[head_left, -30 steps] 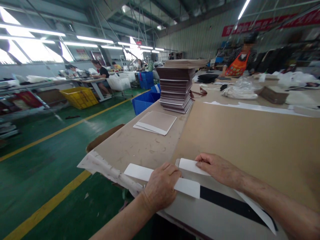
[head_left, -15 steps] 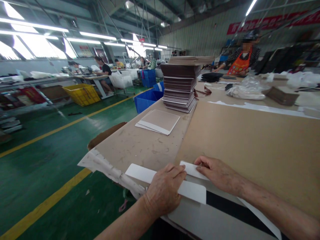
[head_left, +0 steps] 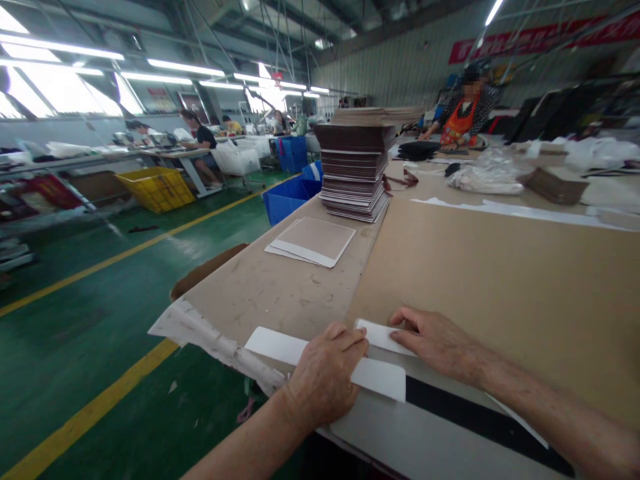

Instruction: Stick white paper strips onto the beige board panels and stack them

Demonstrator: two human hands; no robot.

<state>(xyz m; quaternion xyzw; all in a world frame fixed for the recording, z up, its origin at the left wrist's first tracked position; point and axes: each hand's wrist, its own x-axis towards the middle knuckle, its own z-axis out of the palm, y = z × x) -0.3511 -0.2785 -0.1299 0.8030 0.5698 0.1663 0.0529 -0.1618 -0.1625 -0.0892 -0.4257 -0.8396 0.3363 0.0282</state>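
My left hand is closed over a white strip near the table's front edge, fingers curled and their tips near a second strip. The strip's two ends show on either side of the hand. Just beyond lies the second white strip, its left end by my left fingertips. My right hand pinches that strip between thumb and bent fingers; the rest of it is hidden behind the hand. A black band runs from the near strip toward the lower right, partly under my right forearm.
Two or so white-edged brown sheets lie ahead on the table. Behind them rises a tall stack of brown boards. A blue bin stands beside the table. Across it, a co-worker in an orange apron leans over dark pieces.
The view has shifted slightly, and both hands keep nearly the same hold on the strips. Less white edge shows below my right forearm. The co-worker across the table bends lower.
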